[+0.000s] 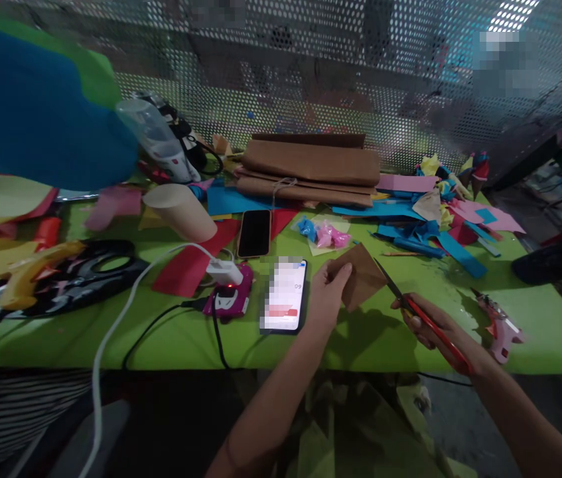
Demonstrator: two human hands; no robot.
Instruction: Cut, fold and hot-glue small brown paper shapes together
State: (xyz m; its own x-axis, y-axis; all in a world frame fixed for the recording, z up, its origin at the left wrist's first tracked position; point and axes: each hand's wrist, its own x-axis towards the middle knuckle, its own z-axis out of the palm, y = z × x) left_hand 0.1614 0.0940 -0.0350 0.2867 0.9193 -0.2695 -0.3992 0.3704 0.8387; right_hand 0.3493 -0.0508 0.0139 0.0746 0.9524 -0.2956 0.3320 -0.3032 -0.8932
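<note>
My left hand [327,292] pinches a folded piece of brown paper [363,275] and holds it just above the green table [385,332]. My right hand [434,328] grips red-handled scissors [417,312], their dark blades pointing up-left and meeting the right edge of the brown paper. A lit phone [285,295] lies face up just left of my left hand.
A dark phone [254,233], a pink charger block [225,299] with cables, a paper cone [181,211], rolled brown paper [310,169], coloured paper scraps [440,212], a pink glue gun [499,325] and a yellow glue gun [32,272] lie about. Perforated metal mesh [360,86] backs the table.
</note>
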